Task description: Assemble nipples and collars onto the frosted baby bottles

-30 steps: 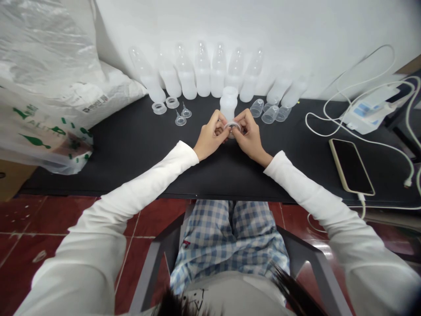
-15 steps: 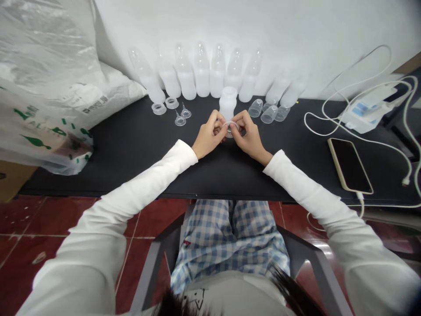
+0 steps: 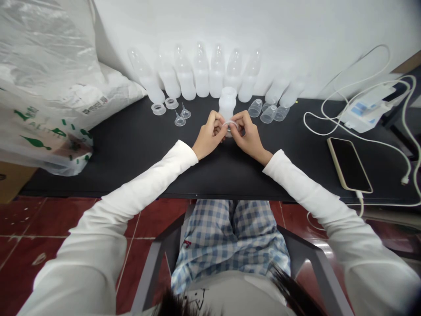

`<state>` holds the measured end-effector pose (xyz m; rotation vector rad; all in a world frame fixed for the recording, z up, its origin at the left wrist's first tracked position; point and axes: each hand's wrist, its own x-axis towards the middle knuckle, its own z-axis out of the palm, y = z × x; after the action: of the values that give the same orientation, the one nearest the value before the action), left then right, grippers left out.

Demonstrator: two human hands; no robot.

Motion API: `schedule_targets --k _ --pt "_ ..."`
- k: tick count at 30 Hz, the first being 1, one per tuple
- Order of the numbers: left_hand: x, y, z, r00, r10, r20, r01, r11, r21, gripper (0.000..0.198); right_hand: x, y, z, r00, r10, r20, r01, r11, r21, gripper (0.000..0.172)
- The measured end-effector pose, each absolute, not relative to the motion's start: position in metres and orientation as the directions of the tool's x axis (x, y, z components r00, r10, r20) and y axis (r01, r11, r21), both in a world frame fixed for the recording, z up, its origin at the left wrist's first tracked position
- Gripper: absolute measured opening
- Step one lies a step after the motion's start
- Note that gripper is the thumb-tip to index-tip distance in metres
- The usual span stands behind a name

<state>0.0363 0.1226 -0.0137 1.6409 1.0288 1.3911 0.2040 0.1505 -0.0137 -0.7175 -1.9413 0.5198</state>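
Just in front of an upright, capless white baby bottle (image 3: 227,100), my two hands meet. My left hand (image 3: 209,137) and my right hand (image 3: 249,136) pinch opposite sides of a clear bottle nipple (image 3: 229,131) with a thin pale rim. Fingers hide much of this piece, and I cannot tell whether a collar ring is around it. Two collar rings (image 3: 158,109) and two loose clear nipples (image 3: 180,120) lie to the left. Several clear caps (image 3: 269,114) lie to the right.
Several capped bottles (image 3: 201,72) line the wall behind. Plastic bags (image 3: 49,131) crowd the left of the black table (image 3: 138,149). On the right are a phone (image 3: 350,165), a white power strip (image 3: 365,109) and looping white cables.
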Motion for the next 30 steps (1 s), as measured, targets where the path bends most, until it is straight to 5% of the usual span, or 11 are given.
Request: schedule_targets --k 12,23,30 --pt "0.035 0.128 -0.02 0.148 0.878 0.455 0.135 -0.474 0.87 0.049 0.207 0.151 -0.014 -0.378 0.671 0.638 0.277 0.74 -0.613 0.039" --pt "0.032 0.133 -0.023 0.187 0.773 0.606 0.172 -0.634 0.754 0.04 0.205 0.149 -0.01 -0.45 0.707 0.545 -0.115 0.56 -0.82 0.064" --pt "0.029 0.138 -0.025 0.166 0.752 0.638 0.166 -0.659 0.733 0.036 0.204 0.158 -0.01 -0.325 0.799 0.506 -0.25 0.443 -0.861 0.051"
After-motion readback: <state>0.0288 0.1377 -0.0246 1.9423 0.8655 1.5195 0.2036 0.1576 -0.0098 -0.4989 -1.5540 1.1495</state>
